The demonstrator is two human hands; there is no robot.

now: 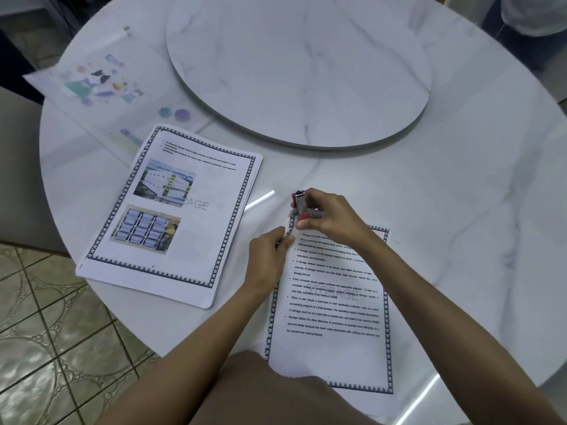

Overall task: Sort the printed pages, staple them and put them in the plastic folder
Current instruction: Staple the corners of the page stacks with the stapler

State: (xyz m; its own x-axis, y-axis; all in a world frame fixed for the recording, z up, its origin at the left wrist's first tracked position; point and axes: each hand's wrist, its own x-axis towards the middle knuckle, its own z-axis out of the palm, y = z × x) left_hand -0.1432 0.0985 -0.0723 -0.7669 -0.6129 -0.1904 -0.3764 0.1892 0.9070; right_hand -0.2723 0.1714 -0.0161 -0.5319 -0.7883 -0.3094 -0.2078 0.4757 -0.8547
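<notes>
The text pages [331, 302] are lying at the lower centre of the frame, close to the person's body, flat on the bench [460, 194] and slightly skewed. Their top-left corner is sitting in the mouth of a small red and silver stapler [300, 204], which looks like the spot chosen for binding because it leaves the print free to be read.

The right hand [328, 216] is wrapping its grip round the stapler from the right, with fingers curled over its top and the thumb pressing near its red end. The wrist is bending down and the forearm is running in from the lower right. I cannot tell whether the staple is already through.

The left hand [267, 256] is pinching the left edge of the same pages just below that corner, its grip clamped on the paper, probably to hold the sheets square while the stapler bites. Its forearm is coming up from the bottom left.

To the left of centre, a thicker picture stack [171, 216] is waiting near the hands but apart from them, seemingly the pages left to sort.

Farther out, at the upper left, the plastic folder [101, 84] is lying flat with its colourful print showing, well apart from the stapling. A round turntable [300, 72] is filling the top centre of the bench.
</notes>
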